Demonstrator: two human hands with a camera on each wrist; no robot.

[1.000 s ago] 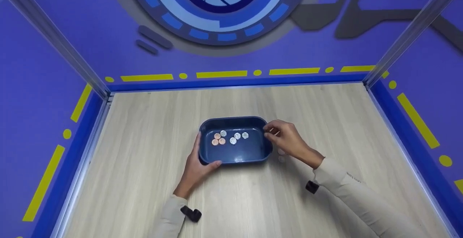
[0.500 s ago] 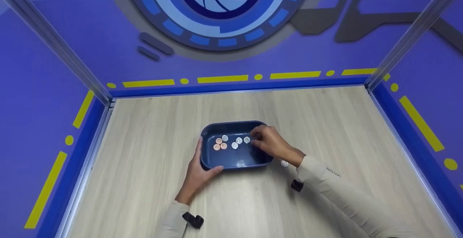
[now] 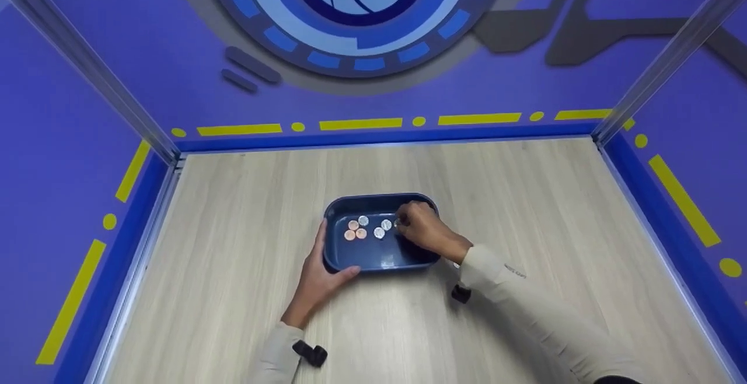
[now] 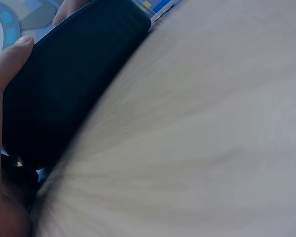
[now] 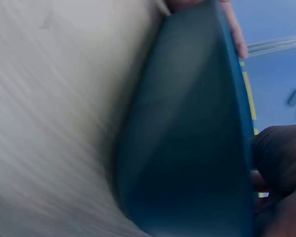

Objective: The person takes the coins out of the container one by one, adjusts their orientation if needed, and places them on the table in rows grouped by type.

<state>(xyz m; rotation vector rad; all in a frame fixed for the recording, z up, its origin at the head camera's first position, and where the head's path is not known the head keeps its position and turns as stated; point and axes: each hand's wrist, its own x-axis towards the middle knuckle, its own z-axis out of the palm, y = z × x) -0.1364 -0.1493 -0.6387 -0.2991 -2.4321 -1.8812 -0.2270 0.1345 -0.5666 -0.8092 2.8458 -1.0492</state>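
A dark blue tray (image 3: 382,255) with raised walls stands mid-table in the head view. My left hand (image 3: 318,273) grips its left end, thumb over the near rim and fingers along the outer wall. Inside the tray, copper coins (image 3: 350,234) lie at the left beside a silver coin (image 3: 363,220). Two more silver coins (image 3: 379,233) lie near the middle. My right hand (image 3: 429,229) reaches over the right rim, fingers curled, and seems to pinch a coin that it mostly hides. The edge of another silver coin (image 3: 396,223) shows at its fingertips.
On the wooden table (image 3: 233,244), a coin (image 3: 457,265) lies right of the tray, partly covered by the right sleeve (image 3: 513,290). Purple printed walls (image 3: 362,98) in metal frames border the back and both sides.
My right hand has moved left from the tray's right rim to the silver coin inside. The left hand keeps its hold, and the tray stays put.
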